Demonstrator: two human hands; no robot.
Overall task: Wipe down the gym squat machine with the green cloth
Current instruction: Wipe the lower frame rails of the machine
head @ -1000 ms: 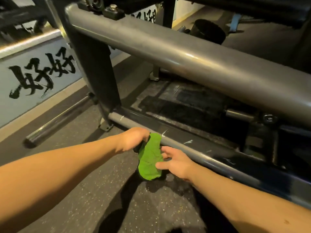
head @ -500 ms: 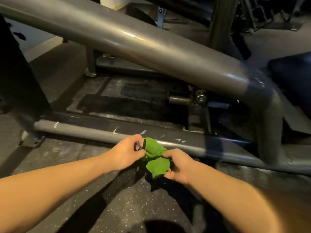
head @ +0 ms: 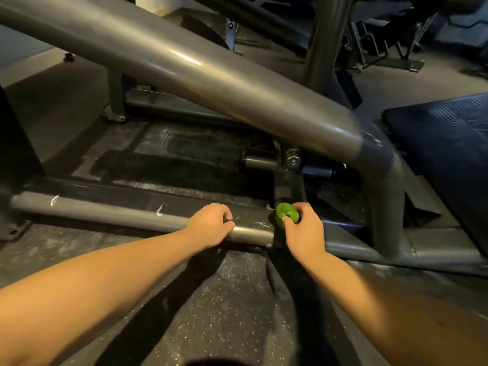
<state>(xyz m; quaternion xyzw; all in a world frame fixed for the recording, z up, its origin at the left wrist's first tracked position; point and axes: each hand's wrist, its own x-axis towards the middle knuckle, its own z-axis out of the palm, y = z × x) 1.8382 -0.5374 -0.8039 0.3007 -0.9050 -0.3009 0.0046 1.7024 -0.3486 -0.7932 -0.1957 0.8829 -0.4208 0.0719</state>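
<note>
Our right hand (head: 303,231) has the green cloth (head: 286,213) balled in curled fingers, pressed on the lower rail (head: 105,212); left hand (head: 211,225) sits curled and empty further left along that rail. Cloth looks light and squishy, so we'd grip it anywhere, just firmly.

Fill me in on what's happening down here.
A person is cleaning the low frame of a gym machine. The right hand grips a balled-up green cloth and holds it at the lower bar, where a dark crosspiece meets it. The left hand, fingers curled and holding nothing, rests on the same bar just to the left. White scuff marks show on the bar further left.
</note>
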